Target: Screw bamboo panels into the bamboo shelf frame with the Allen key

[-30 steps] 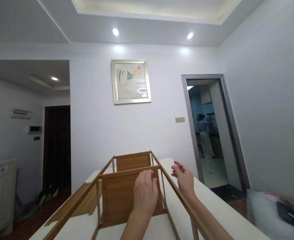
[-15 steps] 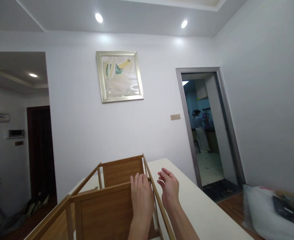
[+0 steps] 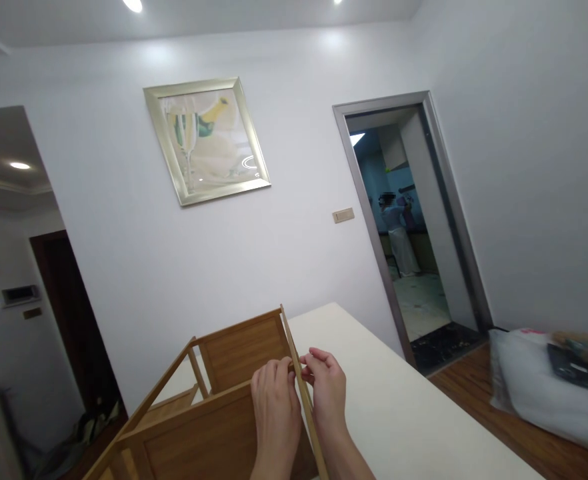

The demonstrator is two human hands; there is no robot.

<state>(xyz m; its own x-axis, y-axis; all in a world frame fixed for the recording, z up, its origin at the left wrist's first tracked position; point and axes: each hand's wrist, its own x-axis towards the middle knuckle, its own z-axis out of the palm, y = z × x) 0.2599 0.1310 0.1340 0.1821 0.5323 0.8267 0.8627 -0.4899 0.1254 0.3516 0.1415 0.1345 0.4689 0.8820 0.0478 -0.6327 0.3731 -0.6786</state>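
A brown wooden shelf frame (image 3: 199,427) with panels and thin side rails lies on a white table. My left hand (image 3: 277,410) is closed over the top edge of its middle panel, close to the right-hand rail (image 3: 304,397). On the outer side of that rail, my right hand (image 3: 328,390) has its thumb and fingers pinched together against the wood, level with the panel's end. Whatever sits between those fingertips is too small to make out. The far panel (image 3: 244,350) stands upright beyond both hands.
The white tabletop (image 3: 389,413) extends to the right. A bulky clear plastic bag (image 3: 529,380) with dark items on it rests on the wooden floor. Through the doorway (image 3: 404,233) a person stands in another room. A framed picture (image 3: 214,147) hangs ahead.
My right hand has moved left to the rail and its fingers have closed into a pinch there. My left hand stays on the panel's edge. The view has tilted and shifted.
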